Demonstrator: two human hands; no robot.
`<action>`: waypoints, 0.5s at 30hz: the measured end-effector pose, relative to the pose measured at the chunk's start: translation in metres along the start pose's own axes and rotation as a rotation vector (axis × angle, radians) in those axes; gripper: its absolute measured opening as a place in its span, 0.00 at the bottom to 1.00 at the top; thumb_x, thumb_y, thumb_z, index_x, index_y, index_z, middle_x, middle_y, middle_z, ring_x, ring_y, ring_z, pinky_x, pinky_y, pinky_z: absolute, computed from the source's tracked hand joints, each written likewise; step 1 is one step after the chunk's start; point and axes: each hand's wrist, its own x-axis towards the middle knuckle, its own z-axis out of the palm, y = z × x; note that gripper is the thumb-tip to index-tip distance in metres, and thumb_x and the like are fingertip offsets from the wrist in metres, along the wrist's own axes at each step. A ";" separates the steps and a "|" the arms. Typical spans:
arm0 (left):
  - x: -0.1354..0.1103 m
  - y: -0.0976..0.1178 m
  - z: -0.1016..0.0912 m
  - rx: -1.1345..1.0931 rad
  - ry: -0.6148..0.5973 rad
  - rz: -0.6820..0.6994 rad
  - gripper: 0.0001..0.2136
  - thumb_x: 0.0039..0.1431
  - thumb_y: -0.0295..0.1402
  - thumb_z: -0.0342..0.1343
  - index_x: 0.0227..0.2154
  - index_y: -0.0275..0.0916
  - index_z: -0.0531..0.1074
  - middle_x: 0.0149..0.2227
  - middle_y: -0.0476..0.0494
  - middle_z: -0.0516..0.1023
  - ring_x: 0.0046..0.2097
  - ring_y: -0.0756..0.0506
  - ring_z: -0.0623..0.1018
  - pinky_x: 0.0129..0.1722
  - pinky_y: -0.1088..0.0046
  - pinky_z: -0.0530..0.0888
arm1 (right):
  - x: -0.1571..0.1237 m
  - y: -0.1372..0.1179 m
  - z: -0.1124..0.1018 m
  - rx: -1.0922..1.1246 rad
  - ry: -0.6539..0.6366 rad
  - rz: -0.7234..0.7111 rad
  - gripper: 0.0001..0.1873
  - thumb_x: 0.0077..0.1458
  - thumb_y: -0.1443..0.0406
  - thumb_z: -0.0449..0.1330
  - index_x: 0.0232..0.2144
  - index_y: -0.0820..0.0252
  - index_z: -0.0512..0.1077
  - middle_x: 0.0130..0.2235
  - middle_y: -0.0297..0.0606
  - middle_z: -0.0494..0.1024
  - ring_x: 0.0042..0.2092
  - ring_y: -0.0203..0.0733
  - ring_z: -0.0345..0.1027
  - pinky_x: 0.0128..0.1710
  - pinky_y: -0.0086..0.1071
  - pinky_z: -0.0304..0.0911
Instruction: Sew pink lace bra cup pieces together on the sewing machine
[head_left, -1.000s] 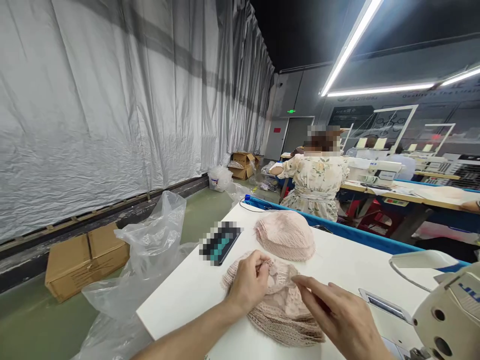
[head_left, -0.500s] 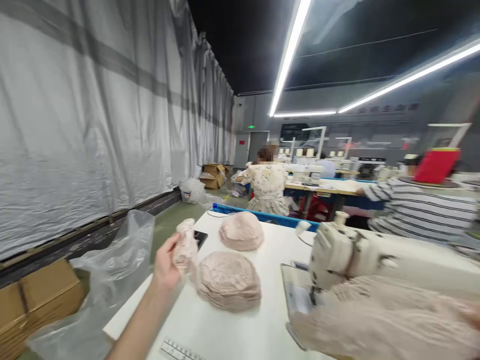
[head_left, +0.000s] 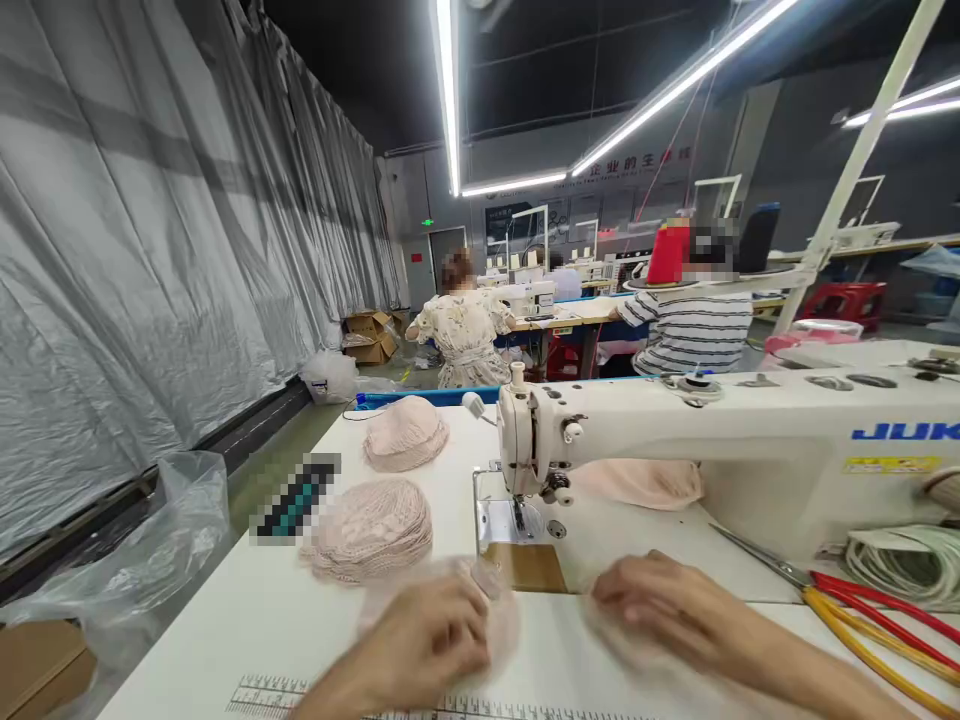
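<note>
In front of the sewing machine, my left hand is closed on a pale pink fabric piece, which is blurred by motion. To its right, my right hand has its fingers curled round another pale pink fabric piece, low over the table and also blurred. Both hands are just on the near side of the needle plate. Two stacks of pale pink, lace-like cut pieces lie left of the machine: a near stack and a far stack. More pink fabric lies behind the needle, under the machine's arm.
Scissors with yellow and red handles and a coil of pale cord lie at the right. A ruler strip runs along the front edge. Clear plastic hangs at the left. Two people sit at machines ahead.
The view has swung right. My left hand has come from the table's left side to before the needle with its fabric. My right hand has moved in from the far right edge.
</note>
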 end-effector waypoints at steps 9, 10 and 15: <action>0.035 -0.018 0.046 0.501 0.040 0.171 0.08 0.56 0.22 0.52 0.36 0.40 0.71 0.39 0.46 0.75 0.40 0.46 0.73 0.38 0.72 0.69 | -0.022 0.005 0.063 -0.143 -0.008 -0.075 0.14 0.62 0.60 0.53 0.51 0.49 0.68 0.53 0.41 0.74 0.54 0.52 0.68 0.51 0.50 0.63; 0.039 -0.019 0.047 0.510 0.030 0.202 0.10 0.56 0.22 0.53 0.39 0.40 0.70 0.42 0.45 0.74 0.42 0.45 0.72 0.41 0.70 0.70 | -0.021 0.008 0.061 -0.167 -0.062 -0.107 0.16 0.63 0.60 0.52 0.52 0.47 0.68 0.55 0.41 0.72 0.56 0.52 0.66 0.54 0.53 0.60; 0.050 -0.021 0.048 0.561 -0.048 0.308 0.17 0.61 0.23 0.49 0.51 0.42 0.65 0.54 0.42 0.68 0.58 0.43 0.64 0.55 0.63 0.64 | 0.005 0.031 0.042 -0.064 -0.403 -0.142 0.18 0.66 0.62 0.48 0.56 0.46 0.66 0.60 0.41 0.66 0.61 0.51 0.57 0.58 0.62 0.48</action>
